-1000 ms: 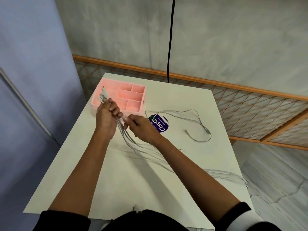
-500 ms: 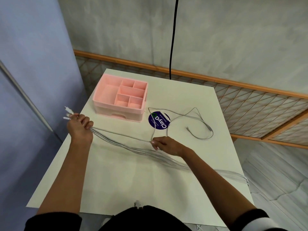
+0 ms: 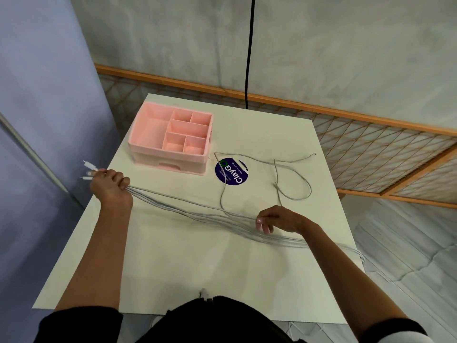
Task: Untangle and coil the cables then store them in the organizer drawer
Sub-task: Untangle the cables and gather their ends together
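Several grey cables [image 3: 188, 209] run as a bundle across the white table [image 3: 173, 268] from left to right and hang over its right edge. My left hand [image 3: 111, 188] grips their plug ends at the table's left edge, the white plugs sticking out past my fingers. Further right, my right hand [image 3: 274, 219] pinches the bundle with its fingers curled. One loose grey cable [image 3: 291, 179] loops on the table beyond my right hand. The pink organizer [image 3: 170, 137], with open top compartments and a closed front drawer, stands at the far left.
A round purple sticker [image 3: 231, 172] lies on the table right of the organizer. A black cord [image 3: 249, 53] hangs down the wall behind the table. A wooden lattice rail [image 3: 371, 144] runs along the back and right. A blue wall stands close on the left.
My left hand pulled the plug ends from near the organizer out to the table's left edge. My right hand slid rightward along the bundle, stretching the cables out straight.
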Demonstrator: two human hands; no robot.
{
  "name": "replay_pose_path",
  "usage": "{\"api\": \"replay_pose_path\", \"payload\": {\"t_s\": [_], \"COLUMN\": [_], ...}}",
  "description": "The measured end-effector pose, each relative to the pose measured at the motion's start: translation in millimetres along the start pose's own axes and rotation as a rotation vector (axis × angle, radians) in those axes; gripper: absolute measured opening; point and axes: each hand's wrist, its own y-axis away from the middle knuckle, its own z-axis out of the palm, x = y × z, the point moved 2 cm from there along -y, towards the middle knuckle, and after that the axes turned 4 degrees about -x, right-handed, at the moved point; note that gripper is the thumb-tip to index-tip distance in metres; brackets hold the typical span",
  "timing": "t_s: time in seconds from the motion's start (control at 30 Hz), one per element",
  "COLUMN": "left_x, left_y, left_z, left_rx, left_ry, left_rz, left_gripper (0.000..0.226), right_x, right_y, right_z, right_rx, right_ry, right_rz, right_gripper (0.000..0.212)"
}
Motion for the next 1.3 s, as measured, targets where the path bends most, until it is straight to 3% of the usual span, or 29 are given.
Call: {"api": "replay_pose_path", "payload": {"t_s": [0.17, 0.33, 0.53, 0.77, 0.97, 1.13, 1.3], "left_x": [-2.8, -4.8, -6.2, 2.8, -8.1, 3.3, 7.9], "left_y": [-4.4, -5.2, -7.3, -11.6, -7.1, -19.9, -21.9], "left_z": [-1.6, 0.0, -1.0, -0.3, 3.1, -5.1, -3.1], "left_rx": [0.007, 0.014, 0.023, 0.018, 0.021, 0.025, 0.059], "left_ry": [-0.031, -0.045, -0.050, -0.050, -0.064, -0.061, -0.078], "left_rz": [0.004, 0.012, 0.003, 0.015, 0.012, 0.039, 0.069], "left_gripper": [0.033, 0.033, 0.032, 0.034, 0.034, 0.033, 0.033], "right_x": [13.5, 18.4, 23.2, 47.7, 57.5, 70.7, 73.2], "right_y": [5.5, 8.0, 8.4, 27.1, 35.7, 42.7, 46.3], "right_z": [4.7, 4.8, 6.7, -6.4, -18.1, -23.0, -28.9], "right_rx": [0.140, 0.042, 0.229, 0.199, 0.410, 0.460, 0.578], "right_ry": [0.074, 0.044, -0.069, 0.132, 0.067, 0.194, 0.157], "right_rz": [0.023, -0.005, -0.032, 0.086, 0.206, 0.254, 0.258], "right_gripper": [0.037, 0.025, 0.013, 0.022, 0.028, 0.012, 0.008]}}
